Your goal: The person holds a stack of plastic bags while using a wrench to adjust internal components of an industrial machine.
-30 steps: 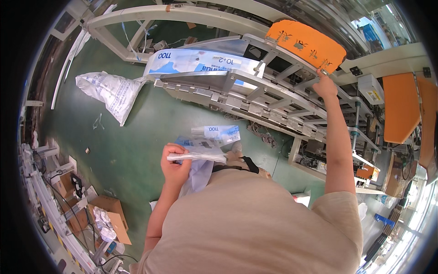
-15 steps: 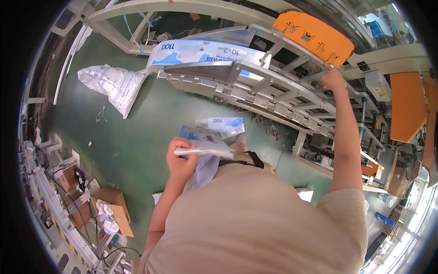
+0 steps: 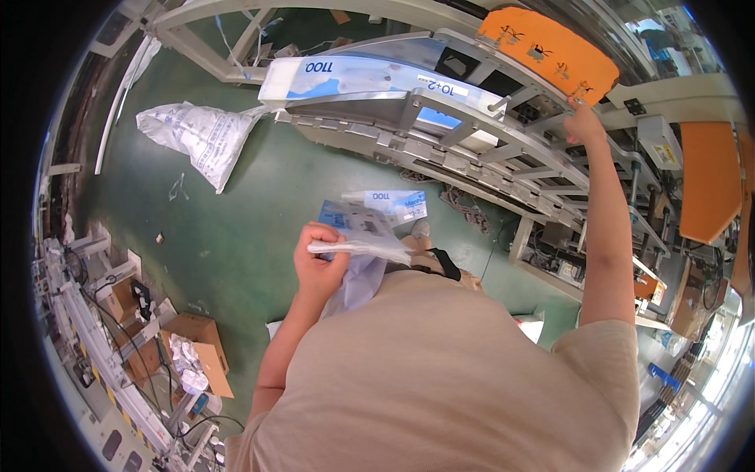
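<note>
My left hand (image 3: 321, 256) is closed round the folded edge of a flat stack of clear printed plastic bags (image 3: 370, 236), held in front of my body. My right arm stretches to the far right, where my right hand (image 3: 583, 126) is at the lower end of an orange panel (image 3: 550, 53) with several small fittings. Its fingers are curled, one reaching to the panel's edge; what they grip is too small to make out. Left of that hand, a long blue and white printed pack (image 3: 354, 77) lies in a metal guide channel (image 3: 440, 118).
A filled white sack (image 3: 203, 141) lies on the green floor at the left. Another blue and white pack (image 3: 401, 204) is below, by my foot. An open cardboard box (image 3: 206, 346) stands lower left beside machine frames. A second orange panel (image 3: 710, 181) is at the right.
The printed pack has slid rightward along the metal channel. Both hands keep their places, the left still holding the bags and the right still at the orange panel. The view has shifted slightly.
</note>
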Demonstrator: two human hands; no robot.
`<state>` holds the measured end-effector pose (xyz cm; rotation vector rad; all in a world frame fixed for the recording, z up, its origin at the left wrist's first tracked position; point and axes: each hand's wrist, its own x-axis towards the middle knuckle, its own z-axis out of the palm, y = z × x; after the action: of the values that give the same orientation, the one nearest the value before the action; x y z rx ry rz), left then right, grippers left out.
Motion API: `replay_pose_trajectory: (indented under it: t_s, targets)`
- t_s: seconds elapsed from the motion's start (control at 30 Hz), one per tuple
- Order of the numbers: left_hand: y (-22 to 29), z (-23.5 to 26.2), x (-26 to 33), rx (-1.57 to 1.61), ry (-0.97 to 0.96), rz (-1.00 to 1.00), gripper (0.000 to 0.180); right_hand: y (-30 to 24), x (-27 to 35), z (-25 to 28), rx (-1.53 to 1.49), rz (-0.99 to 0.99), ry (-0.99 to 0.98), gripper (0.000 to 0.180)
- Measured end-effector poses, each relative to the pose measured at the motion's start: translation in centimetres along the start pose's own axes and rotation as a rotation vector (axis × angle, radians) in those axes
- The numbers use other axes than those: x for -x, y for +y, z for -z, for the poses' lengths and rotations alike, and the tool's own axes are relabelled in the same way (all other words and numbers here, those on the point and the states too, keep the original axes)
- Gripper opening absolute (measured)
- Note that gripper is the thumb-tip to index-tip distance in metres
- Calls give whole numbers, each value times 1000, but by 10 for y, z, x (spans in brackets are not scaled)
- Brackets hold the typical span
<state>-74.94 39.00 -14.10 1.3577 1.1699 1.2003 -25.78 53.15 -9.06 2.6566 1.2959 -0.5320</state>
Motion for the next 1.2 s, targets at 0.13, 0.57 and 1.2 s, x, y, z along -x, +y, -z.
replay_pose_trajectory:
  t_s: [0.13, 0.57, 1.2]
  targets:
    - [-1, 1, 1, -12, 0, -6, 21, -9, 4, 3, -28, 1, -15, 60]
    - [-5, -15, -2, -12, -105, 17, 20, -3, -1, -3, -116, -38, 143, 33]
    - [8, -23, -10, -66, -300, 29, 20, -13, 14, -5, -247, -165, 122, 37]
